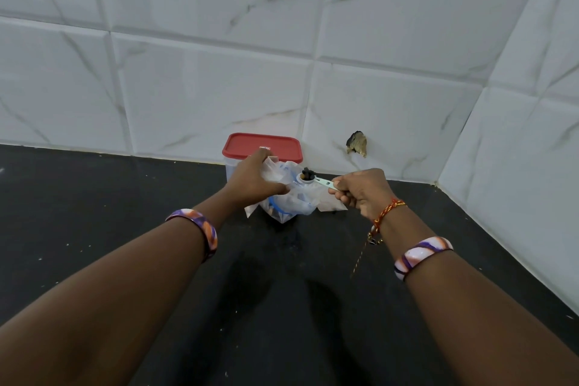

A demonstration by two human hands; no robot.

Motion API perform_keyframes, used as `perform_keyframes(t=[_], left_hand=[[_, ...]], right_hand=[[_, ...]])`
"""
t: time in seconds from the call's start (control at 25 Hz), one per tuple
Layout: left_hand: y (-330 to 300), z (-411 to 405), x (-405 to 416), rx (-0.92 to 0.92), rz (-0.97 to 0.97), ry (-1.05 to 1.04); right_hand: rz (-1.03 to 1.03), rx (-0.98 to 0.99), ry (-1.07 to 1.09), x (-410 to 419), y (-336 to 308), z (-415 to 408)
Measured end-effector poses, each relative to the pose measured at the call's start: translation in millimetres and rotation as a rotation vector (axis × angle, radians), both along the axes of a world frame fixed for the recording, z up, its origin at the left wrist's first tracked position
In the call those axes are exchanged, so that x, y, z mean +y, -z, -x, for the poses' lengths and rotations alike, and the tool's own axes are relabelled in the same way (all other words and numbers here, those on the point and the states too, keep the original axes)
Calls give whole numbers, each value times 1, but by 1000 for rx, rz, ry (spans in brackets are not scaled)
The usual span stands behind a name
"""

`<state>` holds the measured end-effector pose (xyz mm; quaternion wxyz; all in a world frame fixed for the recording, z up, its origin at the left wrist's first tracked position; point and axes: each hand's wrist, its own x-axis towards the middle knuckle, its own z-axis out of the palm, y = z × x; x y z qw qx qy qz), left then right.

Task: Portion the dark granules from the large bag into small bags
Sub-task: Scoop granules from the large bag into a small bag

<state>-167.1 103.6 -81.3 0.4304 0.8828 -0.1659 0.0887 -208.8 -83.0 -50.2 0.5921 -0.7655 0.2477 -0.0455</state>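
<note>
A clear plastic bag with blue print (pixel 289 200) stands on the black counter (pixel 125 229), dark granules showing low inside it. My left hand (pixel 253 180) grips the bag's top edge. My right hand (pixel 360 189) pinches the handle of a small white measuring spoon (pixel 316 180). The spoon's bowl holds a heap of dark granules (pixel 306 173) and hovers over the bag's mouth. A flat clear small bag (pixel 332 202) lies on the counter just right of the big bag, partly under my right hand.
A clear container with a red lid (pixel 262 145) stands behind the bag against the tiled wall. The tile wall has a broken hole (pixel 357 142) to the right. A side wall closes the counter's right corner.
</note>
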Motion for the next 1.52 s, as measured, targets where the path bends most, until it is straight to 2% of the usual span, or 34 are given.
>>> perform_keyframes(t=[0.24, 0.36, 0.44, 0.6, 0.64, 0.72, 0.76, 0.84, 0.96, 1.04, 1.28, 1.32, 1.36, 1.48, 1.52], left_hand=[[-4, 3, -1, -64, -72, -20], [-9, 5, -6, -86, -61, -20], [-15, 9, -10, -98, -28, -6], [-28, 13, -15, -52, 55, -41], [-30, 13, -16, -34, 86, -62], [-33, 12, -15, -17, 111, -97], [-33, 11, -14, -19, 101, -108], [-31, 10, -12, -39, 80, -117], [-28, 12, -14, -66, 64, -97], [-30, 14, -19, -103, 24, -63], [-42, 7, -28, -132, 42, -63], [-42, 4, -28, -115, 48, -82], [-43, 2, -29, -90, 64, -95], [-42, -6, -29, 4, 186, -98], [-42, -8, -29, 33, 225, -92]], right_hand=[[-61, -79, -110, 11, -34, 19], [50, -157, -161, 26, -48, 24], [343, -258, -186, 36, -51, 25], [1218, -545, -310, 54, -53, 36], [1372, -574, -346, 56, -52, 39], [1504, -590, -399, 57, -51, 43], [1488, -604, -397, 55, -50, 44], [1243, -664, -296, 51, -48, 41], [578, -668, -114, 44, -44, 28], [268, -582, -48, 40, -42, 23], [-48, -474, -33, 34, -39, 12], [-19, -487, -33, 33, -40, 12], [122, -534, -46, 30, -40, 11], [864, -764, -213, 27, -37, 12], [1002, -813, -252, 27, -36, 11]])
